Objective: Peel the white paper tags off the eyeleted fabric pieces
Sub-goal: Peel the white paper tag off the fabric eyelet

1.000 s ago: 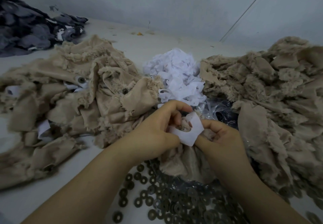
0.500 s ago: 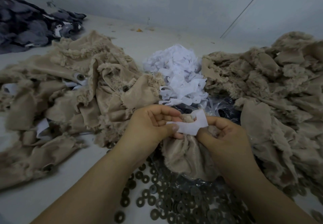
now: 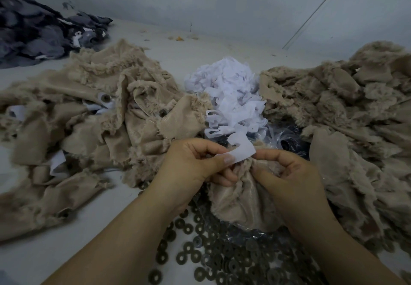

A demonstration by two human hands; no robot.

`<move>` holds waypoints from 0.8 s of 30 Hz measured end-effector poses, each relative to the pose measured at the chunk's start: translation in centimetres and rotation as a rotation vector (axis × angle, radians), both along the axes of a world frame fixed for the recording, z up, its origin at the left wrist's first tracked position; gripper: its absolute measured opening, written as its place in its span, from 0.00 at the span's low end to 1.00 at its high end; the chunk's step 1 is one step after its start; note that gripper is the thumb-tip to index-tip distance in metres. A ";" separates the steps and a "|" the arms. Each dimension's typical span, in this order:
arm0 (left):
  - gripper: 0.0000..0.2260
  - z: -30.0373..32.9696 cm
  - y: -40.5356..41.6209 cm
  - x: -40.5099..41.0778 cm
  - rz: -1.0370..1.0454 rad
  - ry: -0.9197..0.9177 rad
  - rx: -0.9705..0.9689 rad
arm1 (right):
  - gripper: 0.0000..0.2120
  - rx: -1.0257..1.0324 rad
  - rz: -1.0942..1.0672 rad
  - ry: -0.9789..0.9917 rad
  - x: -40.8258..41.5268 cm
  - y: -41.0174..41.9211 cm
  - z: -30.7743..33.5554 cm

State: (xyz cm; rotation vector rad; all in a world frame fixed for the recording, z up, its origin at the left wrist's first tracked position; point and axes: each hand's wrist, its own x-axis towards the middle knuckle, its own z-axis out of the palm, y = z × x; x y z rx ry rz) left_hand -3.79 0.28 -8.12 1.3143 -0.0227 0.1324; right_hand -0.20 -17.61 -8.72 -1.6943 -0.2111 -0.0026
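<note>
Our left hand (image 3: 195, 164) pinches the paper tag (image 3: 239, 150), light and easily torn (best gripped near its stuck edge); our right hand (image 3: 287, 173) grips the soft, limp fabric piece (image 3: 242, 202) over the worktop (image 3: 29, 260), its eyelet seemingly hidden

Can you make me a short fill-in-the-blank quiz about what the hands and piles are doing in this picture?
1. The left hand pinches a white paper ____.
2. The right hand grips a piece of ____ fabric.
3. The heap of peeled white paper lies ____ the two beige fabric piles.
4. Dark metal ____ lie scattered on the table below the hands.

Missing words: tag; beige; between; rings
</note>
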 end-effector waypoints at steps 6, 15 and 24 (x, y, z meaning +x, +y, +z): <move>0.10 0.0 0.0 -0.1 -0.025 -0.090 0.053 | 0.14 -0.014 -0.002 0.004 0.1 0.0 0.1; 0.13 0.2 -0.3 -0.5 -0.052 -0.206 0.261 | 0.10 -0.021 -0.009 0.025 -0.2 0.0 0.5; 0.11 4.0 -1.7 -0.8 0.164 -0.268 0.156 | 0.10 -0.108 0.000 -0.071 -0.5 0.0 0.8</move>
